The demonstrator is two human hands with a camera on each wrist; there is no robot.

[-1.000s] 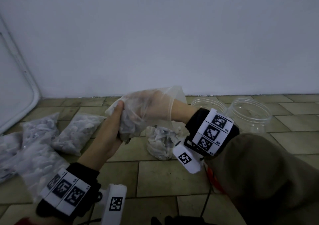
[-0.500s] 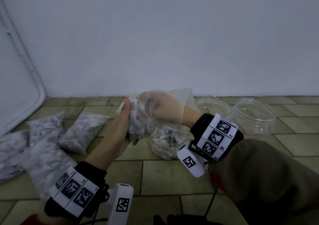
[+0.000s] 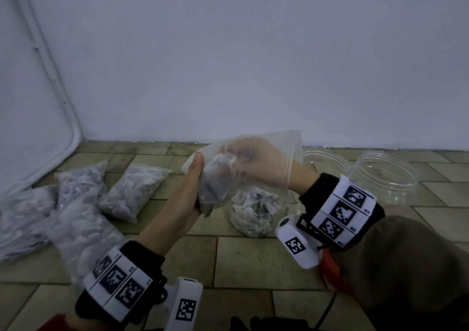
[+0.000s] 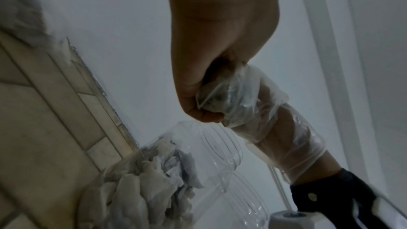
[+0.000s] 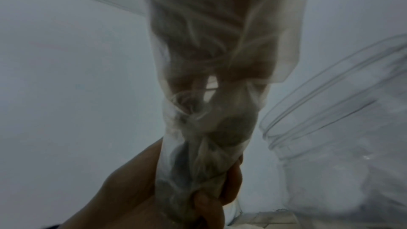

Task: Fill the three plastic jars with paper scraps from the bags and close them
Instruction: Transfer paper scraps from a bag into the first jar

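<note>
With the part-filled jar (image 3: pixel 255 212) standing on the floor right under my hands to catch spills, my left hand (image 3: pixel 186 198) clenches the bag's (image 3: pixel 291 148) bottom while my right hand (image 3: pixel 256 164), plunged inside, closes on paper scraps (image 3: pixel 218 178).

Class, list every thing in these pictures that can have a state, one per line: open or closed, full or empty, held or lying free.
Held bag: open; left hand grips its lower end, right hand is inside among the scraps.
Near jar: lidless, holding paper scraps.
Middle jar: lidless, looks empty.
Right jar: lidless, looks empty.
Bags on the floor: full of scraps, lying free.
</note>
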